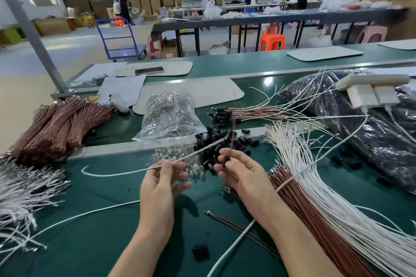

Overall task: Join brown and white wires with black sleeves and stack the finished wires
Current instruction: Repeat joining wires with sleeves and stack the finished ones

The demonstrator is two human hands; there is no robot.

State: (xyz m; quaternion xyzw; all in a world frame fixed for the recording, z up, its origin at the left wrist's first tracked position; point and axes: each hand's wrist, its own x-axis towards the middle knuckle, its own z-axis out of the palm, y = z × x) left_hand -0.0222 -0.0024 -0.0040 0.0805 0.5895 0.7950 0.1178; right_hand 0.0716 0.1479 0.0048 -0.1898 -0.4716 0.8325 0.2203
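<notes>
My left hand pinches a white wire whose free end points up and right over a heap of loose black sleeves. My right hand pinches one black sleeve between thumb and fingertips, a little right of that wire. Loose brown wires and white wires fan out on the green table to my right. A stack of joined wires with black sleeves lies behind the heap. A brown wire rests under my right forearm.
Bundled brown wires and white wires lie at the left. A clear bag of metal parts stands in the middle, with loose terminals before it. A big dark plastic bag with a power strip is at the right.
</notes>
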